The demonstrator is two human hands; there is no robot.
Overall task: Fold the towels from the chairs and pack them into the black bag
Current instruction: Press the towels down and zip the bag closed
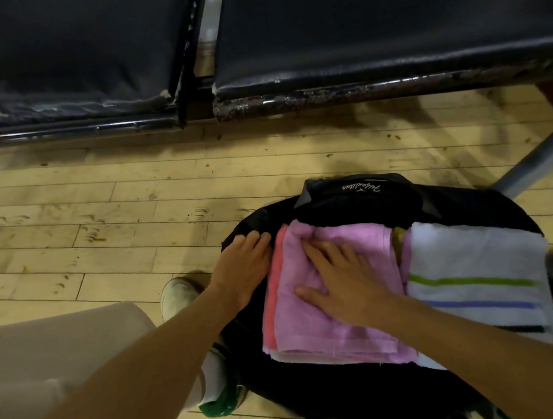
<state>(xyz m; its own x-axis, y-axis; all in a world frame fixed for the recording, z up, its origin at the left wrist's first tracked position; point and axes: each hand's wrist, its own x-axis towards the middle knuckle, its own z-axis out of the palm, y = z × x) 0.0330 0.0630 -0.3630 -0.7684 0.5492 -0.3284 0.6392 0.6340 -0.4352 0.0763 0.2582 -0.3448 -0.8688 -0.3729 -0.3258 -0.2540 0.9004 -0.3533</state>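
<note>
Pressing with straight, spread fingers, the right hand (342, 284) is lying flat on the folded lilac towel (316, 328). That towel is sitting on a coral towel (271, 299) at the black bag's (353, 197) left side. A white striped towel (473, 255) is lying just beside them at the bag's right edge. The left hand (240, 268) is resting on the bag's left rim; whether it is gripping cannot be told. The bag is standing on the wooden floor (95, 202).
</note>
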